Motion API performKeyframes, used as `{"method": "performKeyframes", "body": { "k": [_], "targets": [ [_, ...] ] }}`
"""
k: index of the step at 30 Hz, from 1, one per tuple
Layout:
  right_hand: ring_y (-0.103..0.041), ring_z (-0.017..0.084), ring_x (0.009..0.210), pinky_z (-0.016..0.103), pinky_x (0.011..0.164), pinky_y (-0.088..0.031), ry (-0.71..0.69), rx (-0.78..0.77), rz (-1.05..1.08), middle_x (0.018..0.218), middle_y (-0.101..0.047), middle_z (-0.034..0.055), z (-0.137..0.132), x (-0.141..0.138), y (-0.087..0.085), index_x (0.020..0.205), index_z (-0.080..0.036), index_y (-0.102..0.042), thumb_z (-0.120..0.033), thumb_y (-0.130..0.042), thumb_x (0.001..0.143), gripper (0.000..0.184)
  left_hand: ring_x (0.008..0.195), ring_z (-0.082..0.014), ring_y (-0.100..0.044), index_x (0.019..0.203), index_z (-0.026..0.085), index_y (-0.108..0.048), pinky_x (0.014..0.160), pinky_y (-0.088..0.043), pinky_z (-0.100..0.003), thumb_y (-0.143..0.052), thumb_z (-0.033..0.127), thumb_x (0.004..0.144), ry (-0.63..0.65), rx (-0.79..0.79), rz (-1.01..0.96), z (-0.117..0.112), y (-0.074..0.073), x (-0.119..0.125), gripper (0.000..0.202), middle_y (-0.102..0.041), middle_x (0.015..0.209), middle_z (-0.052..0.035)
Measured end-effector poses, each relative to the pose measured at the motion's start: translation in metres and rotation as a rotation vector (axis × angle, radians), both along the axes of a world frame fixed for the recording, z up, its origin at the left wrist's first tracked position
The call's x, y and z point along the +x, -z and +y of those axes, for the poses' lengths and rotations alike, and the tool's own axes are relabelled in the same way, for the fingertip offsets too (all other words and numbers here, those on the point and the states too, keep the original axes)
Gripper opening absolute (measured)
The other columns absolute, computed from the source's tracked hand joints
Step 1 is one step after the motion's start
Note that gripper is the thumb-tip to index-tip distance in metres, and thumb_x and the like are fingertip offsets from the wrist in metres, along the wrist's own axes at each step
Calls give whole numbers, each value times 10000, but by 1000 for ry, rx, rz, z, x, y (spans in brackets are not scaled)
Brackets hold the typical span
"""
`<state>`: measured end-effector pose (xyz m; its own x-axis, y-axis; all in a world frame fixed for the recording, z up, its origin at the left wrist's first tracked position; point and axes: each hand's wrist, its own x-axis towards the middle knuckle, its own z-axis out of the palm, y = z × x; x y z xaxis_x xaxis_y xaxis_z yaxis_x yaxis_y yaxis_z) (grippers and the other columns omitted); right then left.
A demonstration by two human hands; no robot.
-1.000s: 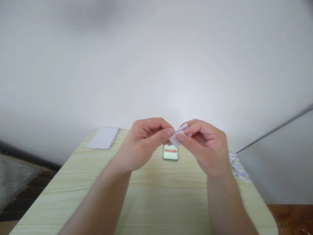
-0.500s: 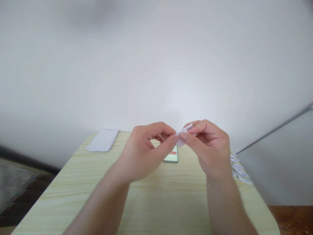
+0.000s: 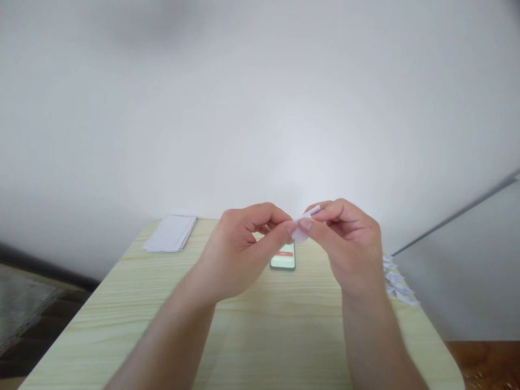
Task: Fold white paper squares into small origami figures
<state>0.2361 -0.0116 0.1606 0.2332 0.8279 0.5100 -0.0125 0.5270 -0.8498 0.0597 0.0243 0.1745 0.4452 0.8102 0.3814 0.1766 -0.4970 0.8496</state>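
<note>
A small folded piece of white paper (image 3: 303, 226) is pinched between both my hands above the table. My left hand (image 3: 239, 252) grips its left side with thumb and forefinger, the other fingers curled. My right hand (image 3: 345, 244) pinches its right side, fingers bent over it. Most of the paper is hidden by my fingertips. Below the hands a phone (image 3: 283, 259) with a lit screen lies flat on the light wooden table (image 3: 268, 336).
A stack of white paper sheets (image 3: 170, 234) lies at the table's far left corner. Several small folded white paper pieces (image 3: 396, 281) sit along the right edge. A white wall stands behind the table; dark floor shows at both sides.
Both hands have shifted slightly right and closed tighter on the paper, which now shows less between the fingertips. The phone is a little more uncovered than half a second ago.
</note>
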Motion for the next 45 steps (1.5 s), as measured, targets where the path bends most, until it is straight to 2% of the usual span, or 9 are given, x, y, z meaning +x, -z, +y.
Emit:
{"method": "performKeyframes", "body": {
  "k": [8,13,14,17,25,29,36,40,45],
  "targets": [
    [-682,141,815,274,704,-565,-5,10,21,892,-725,6,1,0,1,829,-214,-678,-151,-824,816,160,754,-133,-655,865,227,-729,628,-484,-237,-627,366,979,5,6,-13,2,3,1,206,-729,790,9],
    [-704,139,745,278,688,-573,-131,-66,44,829,-752,-33,3,3,-1,1140,-289,-645,-197,-814,850,348,714,-122,-620,859,215,-710,621,-470,-243,-652,342,967,5,17,-76,6,5,1,176,-709,764,10],
    [-711,144,753,281,695,-578,-154,-96,14,835,-761,-22,3,5,-1,1126,-274,-668,-222,-806,863,302,706,-120,-612,856,211,-705,613,-463,-242,-656,334,965,-1,22,-88,6,5,1,172,-704,760,10],
    [-717,152,764,275,692,-579,-175,-154,-111,837,-776,25,3,9,-2,914,-203,-746,-295,-769,902,95,691,-113,-598,858,206,-701,598,-450,-238,-661,317,962,1,26,-110,7,4,2,158,-696,755,13],
    [-714,148,745,265,672,-566,-107,-167,-185,819,-783,25,3,10,0,859,-201,-752,-326,-775,898,133,664,-103,-561,839,197,-681,551,-402,-236,-654,297,961,-25,33,-85,8,5,3,160,-659,736,21],
    [-714,153,764,267,684,-559,-111,-185,-249,829,-784,29,4,15,-1,888,-205,-770,-354,-752,917,152,678,-115,-550,850,192,-669,588,-409,-255,-642,303,969,-27,36,-88,10,7,2,165,-646,740,12],
    [-698,156,764,275,688,-541,-109,-173,-261,806,-770,30,4,16,0,846,-191,-749,-339,-721,939,177,697,-120,-541,856,187,-656,617,-402,-260,-626,330,983,26,-18,-134,12,10,0,194,-639,748,7],
    [-698,166,764,285,693,-542,-150,-196,-226,818,-775,33,5,12,0,874,-191,-772,-320,-755,904,134,639,-108,-462,803,181,-655,576,-349,-254,-632,338,976,66,-40,-136,12,8,0,235,-599,701,16],
    [-673,165,741,279,659,-514,-109,-223,-236,769,-753,27,4,13,-2,797,-187,-756,-292,-762,882,135,667,-121,-461,771,177,-638,604,-361,-256,-595,356,990,132,-71,-116,12,6,-1,286,-591,709,5]
  ]
}}
